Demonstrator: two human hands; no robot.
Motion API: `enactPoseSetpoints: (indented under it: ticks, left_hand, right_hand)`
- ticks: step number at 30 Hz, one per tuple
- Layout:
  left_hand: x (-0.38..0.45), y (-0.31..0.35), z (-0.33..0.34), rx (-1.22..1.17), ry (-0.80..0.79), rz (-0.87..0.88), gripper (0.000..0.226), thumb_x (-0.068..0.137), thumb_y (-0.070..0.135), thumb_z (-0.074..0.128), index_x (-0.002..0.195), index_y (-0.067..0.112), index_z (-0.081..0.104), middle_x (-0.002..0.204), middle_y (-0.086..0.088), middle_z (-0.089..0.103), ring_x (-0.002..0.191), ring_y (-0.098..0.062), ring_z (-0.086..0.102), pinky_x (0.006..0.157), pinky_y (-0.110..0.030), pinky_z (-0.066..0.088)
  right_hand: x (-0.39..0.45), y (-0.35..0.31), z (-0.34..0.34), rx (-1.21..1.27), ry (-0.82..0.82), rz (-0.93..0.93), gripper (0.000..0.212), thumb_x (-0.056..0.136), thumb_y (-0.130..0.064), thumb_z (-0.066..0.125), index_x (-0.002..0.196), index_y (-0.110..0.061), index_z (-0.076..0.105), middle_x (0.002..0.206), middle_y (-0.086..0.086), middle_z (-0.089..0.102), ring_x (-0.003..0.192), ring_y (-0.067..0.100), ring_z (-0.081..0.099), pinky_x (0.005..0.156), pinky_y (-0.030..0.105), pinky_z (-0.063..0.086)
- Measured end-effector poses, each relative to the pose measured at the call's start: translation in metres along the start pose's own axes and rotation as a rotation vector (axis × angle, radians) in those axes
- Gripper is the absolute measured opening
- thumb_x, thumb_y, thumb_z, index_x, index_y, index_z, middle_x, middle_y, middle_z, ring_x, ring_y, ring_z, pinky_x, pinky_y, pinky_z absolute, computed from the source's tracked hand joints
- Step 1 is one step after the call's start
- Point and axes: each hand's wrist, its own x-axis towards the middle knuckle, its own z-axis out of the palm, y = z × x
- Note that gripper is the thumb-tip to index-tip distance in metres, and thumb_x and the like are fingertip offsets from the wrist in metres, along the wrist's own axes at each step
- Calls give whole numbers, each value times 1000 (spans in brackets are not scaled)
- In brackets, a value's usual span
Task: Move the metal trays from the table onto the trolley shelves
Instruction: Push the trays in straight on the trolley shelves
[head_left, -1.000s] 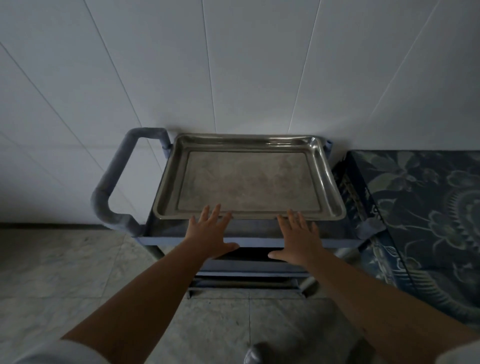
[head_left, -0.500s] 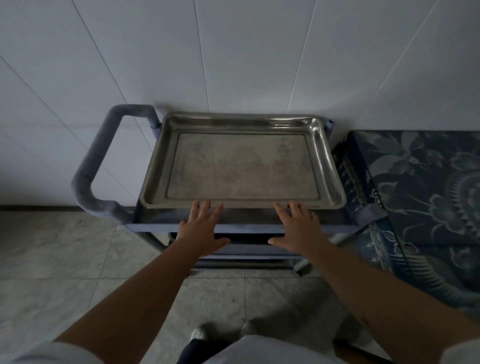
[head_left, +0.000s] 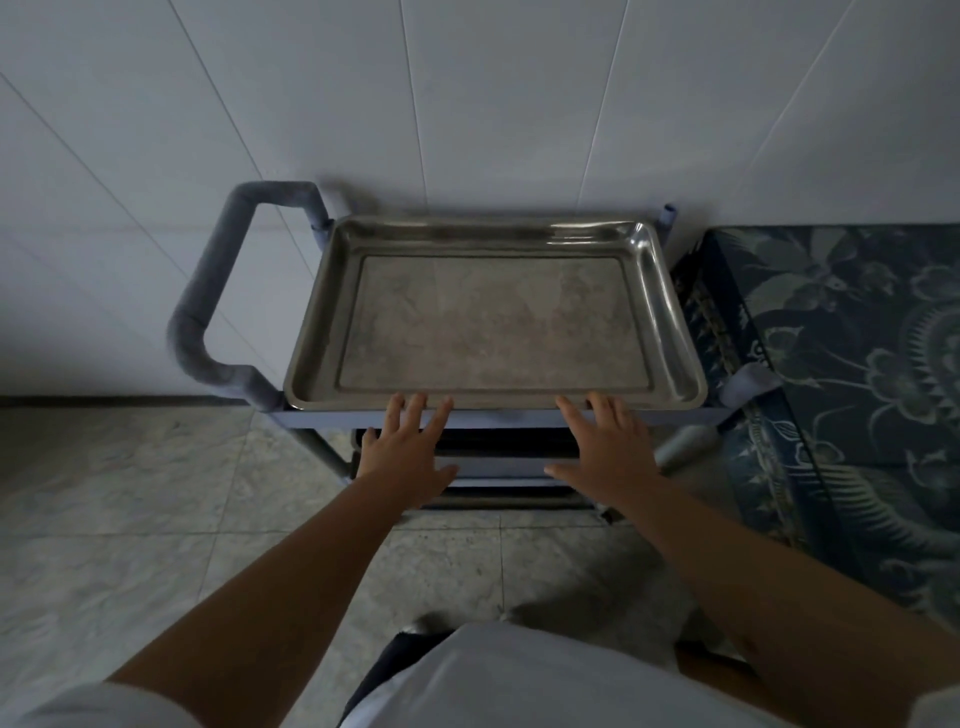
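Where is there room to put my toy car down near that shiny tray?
Inside the metal tray, the flat middle between its four raised rims is bare. The trolley's top shelf is nearly all covered by the tray, with only a thin front strip showing, crowded by the left hand and right hand. The patterned cloth on the right looks bare too.

top shelf of blue trolley (head_left: 498, 417): rectangular stainless-steel tray (head_left: 496, 314) lies flat, filling it | right: surface under dark blue floral cloth (head_left: 852, 332), just beside trolley | below: grey marbled tile floor (head_left: 130, 493) carries trolley
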Motion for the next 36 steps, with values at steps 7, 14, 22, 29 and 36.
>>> enactPoseSetpoints:
  ticks: [7, 14, 22, 29, 36]
  left_hand:
    - [-6, -3, -5, -8, 12, 30, 91, 90, 64, 48, 157, 38, -8, 168, -3, 0, 153, -34, -4, 113, -56, 31]
    - [-16, 1, 20, -121, 58, 16, 93, 92, 62, 48, 159, 27, -6, 168, -3, -14, 153, -30, -13, 120, -52, 18]
    - [-31, -11, 115, -171, -175, 48, 94, 93, 67, 39, 159, 22, -10, 167, -5, -19, 152, -23, -17, 122, -49, 5]
    - [61, -29, 171, -46, -262, 105, 95, 93, 66, 43, 159, 20, -8, 168, -7, -13, 154, -27, -11, 122, -53, 7]
    - [143, -30, 226, -76, -252, 105, 91, 94, 52, 55, 160, 25, -1, 169, -7, -9, 154, -31, -6, 121, -54, 13]
  right_hand:
    - [-4, -8, -1, 22, 4, 24, 92, 79, -72, 50, 154, -33, 13, 159, 12, 19, 146, 37, 15, 114, 55, 25]
    - [-23, -14, 30, 44, -21, 38, 103, 79, -72, 52, 157, -28, 1, 166, 12, -9, 151, 37, 0, 118, 59, 14]
    - [-23, -33, 117, 85, -332, -11, 109, 78, -80, 47, 156, -29, -9, 166, 4, -18, 153, 29, -10, 117, 60, 3]
    - [57, -44, 197, 89, -365, -6, 109, 82, -66, 60, 157, -25, -7, 167, 8, -12, 153, 31, -5, 119, 55, 11]
    - [131, -23, 249, 29, -404, 58, 111, 81, -54, 70, 158, -24, -4, 167, 1, -11, 153, 29, -5, 116, 61, 14]
